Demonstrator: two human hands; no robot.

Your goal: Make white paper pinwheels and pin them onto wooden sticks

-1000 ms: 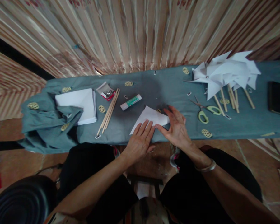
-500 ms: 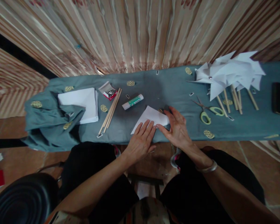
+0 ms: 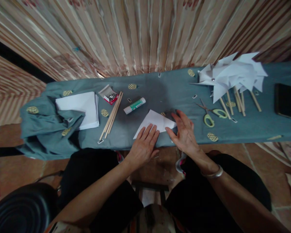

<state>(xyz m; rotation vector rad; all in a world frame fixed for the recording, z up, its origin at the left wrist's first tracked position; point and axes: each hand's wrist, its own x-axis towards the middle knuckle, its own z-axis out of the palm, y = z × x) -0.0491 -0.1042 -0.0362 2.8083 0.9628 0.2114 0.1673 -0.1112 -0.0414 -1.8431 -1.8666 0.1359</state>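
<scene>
A white sheet of paper (image 3: 153,120), folded into a triangle, lies on the cloth in front of me. My left hand (image 3: 143,142) rests flat on its lower edge, fingers stretched out. At the paper's right corner is my right hand (image 3: 184,132), its thumb and fingers apart on either side of that tip; whether they touch it I cannot tell. A glue stick (image 3: 134,105) lies just beyond the paper. Scissors with light green handles (image 3: 209,114) lie open to the right of my right hand.
Wooden sticks (image 3: 113,115) and an open box of metal pins (image 3: 109,95) lie left of the glue. A stack of white paper (image 3: 89,106) is partly under bunched cloth (image 3: 48,124). Paper pinwheels on sticks (image 3: 232,76) are piled at right, near a dark phone (image 3: 287,101).
My right hand has opened slightly and its thumb has drawn away from the paper's lower edge. My left hand stays on the paper. The whole view has shifted a little.
</scene>
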